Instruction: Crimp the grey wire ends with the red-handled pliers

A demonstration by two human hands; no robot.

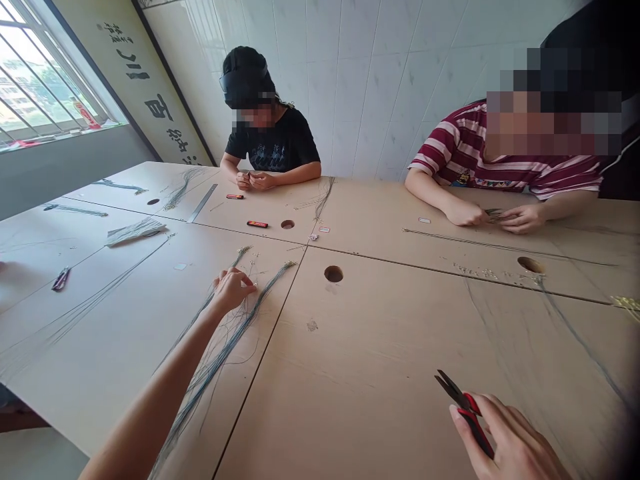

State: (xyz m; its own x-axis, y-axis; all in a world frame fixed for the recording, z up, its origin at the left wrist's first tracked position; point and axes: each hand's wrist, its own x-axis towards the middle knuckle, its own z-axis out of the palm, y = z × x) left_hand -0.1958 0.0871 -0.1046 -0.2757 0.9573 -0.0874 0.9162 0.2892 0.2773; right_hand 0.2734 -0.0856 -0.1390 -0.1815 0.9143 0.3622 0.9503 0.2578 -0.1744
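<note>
My right hand (515, 440) grips a pair of pliers (473, 420) with red and black handles. Their dark, narrow jaws are slightly apart and point up and left, with nothing between them. Reaching forward, my left hand (233, 291) is low over the table with thumb and fingertips together at some thin strands. What they pinch is too small to make out. A bundle of grey-blue cords (240, 330) with gold-coloured ends lies just right of that hand. Another cord bundle (243, 251) runs partly hidden beneath it, and fine loose strands spread between the two.
The table (370, 373) has seams and round holes, one hole (333, 273) ahead. Two people sit opposite, each handling small items. Around lie lighters (257, 225), a metal ruler (203, 203), a pale cord packet (135, 231), purple-handled snippers (61, 279) and more cords (580, 333).
</note>
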